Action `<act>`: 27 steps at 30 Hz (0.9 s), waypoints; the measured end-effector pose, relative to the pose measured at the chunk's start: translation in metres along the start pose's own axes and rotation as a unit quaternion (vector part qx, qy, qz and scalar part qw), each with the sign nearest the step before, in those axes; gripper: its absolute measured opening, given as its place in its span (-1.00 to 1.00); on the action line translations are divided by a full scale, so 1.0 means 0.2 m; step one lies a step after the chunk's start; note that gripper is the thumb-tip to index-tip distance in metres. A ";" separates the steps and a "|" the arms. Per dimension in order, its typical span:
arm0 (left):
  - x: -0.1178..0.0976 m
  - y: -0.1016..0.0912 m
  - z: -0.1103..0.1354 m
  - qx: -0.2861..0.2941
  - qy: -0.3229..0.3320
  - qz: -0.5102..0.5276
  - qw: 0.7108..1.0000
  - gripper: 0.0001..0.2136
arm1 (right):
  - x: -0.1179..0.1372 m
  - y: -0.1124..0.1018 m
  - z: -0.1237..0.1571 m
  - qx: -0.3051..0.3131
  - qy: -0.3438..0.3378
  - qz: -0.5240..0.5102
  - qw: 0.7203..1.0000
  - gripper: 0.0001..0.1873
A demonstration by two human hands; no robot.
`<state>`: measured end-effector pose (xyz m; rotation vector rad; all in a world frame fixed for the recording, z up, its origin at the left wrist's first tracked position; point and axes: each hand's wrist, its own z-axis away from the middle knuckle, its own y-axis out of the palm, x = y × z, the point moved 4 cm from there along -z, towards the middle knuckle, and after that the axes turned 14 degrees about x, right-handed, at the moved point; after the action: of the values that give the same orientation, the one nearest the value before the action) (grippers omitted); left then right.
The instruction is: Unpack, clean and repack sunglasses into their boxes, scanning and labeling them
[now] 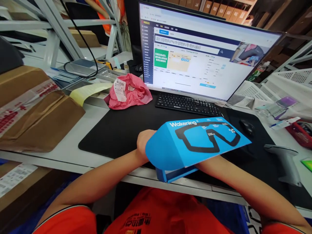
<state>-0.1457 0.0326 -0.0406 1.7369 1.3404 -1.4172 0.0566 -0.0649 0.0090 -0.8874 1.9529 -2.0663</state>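
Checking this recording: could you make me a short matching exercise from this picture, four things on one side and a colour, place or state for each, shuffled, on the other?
Things:
1. Blue box
2. Pink bag
3. Keyboard
4. Scanner

Descriptions:
A. Black, in front of the monitor
B. Crumpled, with a white label on it
C. Grey, toward the right of the picture
D. Held up over the desk edge, with "Wakening" printed on it

Right pairs: 1-D, 2-B, 3-A, 4-C.

one head view looks forward and down from close above the desk [69,148], facing the monitor [195,52].
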 end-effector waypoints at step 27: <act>0.00 0.00 -0.07 -0.063 -0.062 0.036 0.995 -0.56 | 0.06 0.04 -0.11 -0.007 0.027 0.135 0.990 -0.57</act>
<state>-0.1410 0.0446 -0.0368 1.5737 1.2593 -1.3481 0.0339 -0.0521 0.0056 -0.5379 1.9903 -1.9413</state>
